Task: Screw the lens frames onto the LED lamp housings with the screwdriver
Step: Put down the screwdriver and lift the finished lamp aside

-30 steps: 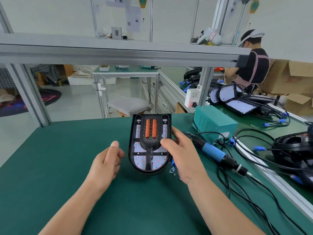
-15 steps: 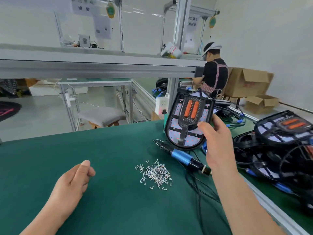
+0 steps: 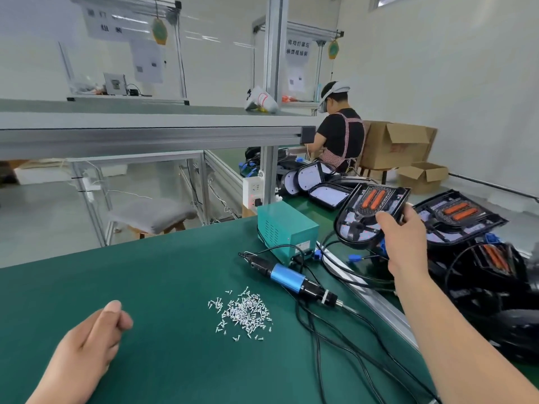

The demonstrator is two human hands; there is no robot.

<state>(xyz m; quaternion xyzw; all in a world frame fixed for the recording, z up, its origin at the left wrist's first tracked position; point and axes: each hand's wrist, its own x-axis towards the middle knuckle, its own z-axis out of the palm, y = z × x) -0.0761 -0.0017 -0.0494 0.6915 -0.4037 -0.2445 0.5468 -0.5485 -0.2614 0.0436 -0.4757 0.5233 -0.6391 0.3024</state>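
Note:
My right hand (image 3: 407,237) grips a black LED lamp housing (image 3: 366,215) with two orange strips, holding it in the air past the right edge of the green table (image 3: 145,287), beside a stack of similar housings (image 3: 458,217). The blue electric screwdriver (image 3: 287,277) lies on the table with its cable trailing right. A heap of small silver screws (image 3: 245,313) sits mid-table. Low on the left, my left hand (image 3: 90,342) rests on the mat with loosely curled fingers, holding nothing.
A teal power box (image 3: 284,228) stands at the table's far right corner, with black cables (image 3: 335,330) running over the edge. More lamps (image 3: 315,182) lie on the neighbouring bench, where another person (image 3: 339,135) works. Cardboard boxes (image 3: 399,147) stand behind. An aluminium shelf (image 3: 145,132) runs overhead.
My right hand has lifted the lamp housing off the mat and carried it right toward the stack. The screws it covered now show. My left hand stayed low on the left.

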